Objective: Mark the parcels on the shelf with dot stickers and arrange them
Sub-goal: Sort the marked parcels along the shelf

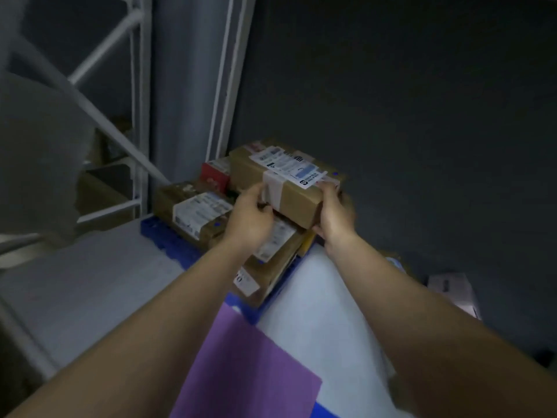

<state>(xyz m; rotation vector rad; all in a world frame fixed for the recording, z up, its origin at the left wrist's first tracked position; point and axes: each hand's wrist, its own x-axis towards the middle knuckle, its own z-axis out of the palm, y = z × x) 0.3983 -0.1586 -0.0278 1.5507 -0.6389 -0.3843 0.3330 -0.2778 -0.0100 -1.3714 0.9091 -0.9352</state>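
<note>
Hands first: the left hand [251,217] grips the near left end of a brown parcel [289,179], fingers curled over the taped edge, and the right hand [334,211] clasps its near right corner, so the parcel is held between them on top of the stack. A blue dot sticker [335,174] shows on that parcel's top, toward its far right corner. Left of the held parcel lies a lower parcel [196,212], also with a blue dot [216,225]; under the held parcel sits another box [271,254] with a dot near its label. Behind and left of the held parcel stands a red box [214,176]; no dot is visible on it. By my reading, marking is well along and the arranging step is in hand. All the parcels rest on a blue tray [162,236] on the white shelf [316,297]. Right of the held parcel, the dark wall [407,116] comes close, leaving little room; left of it, white frame struts [141,116] close the side. A purple sheet [241,357] lies on the shelf nearest the person.
</note>
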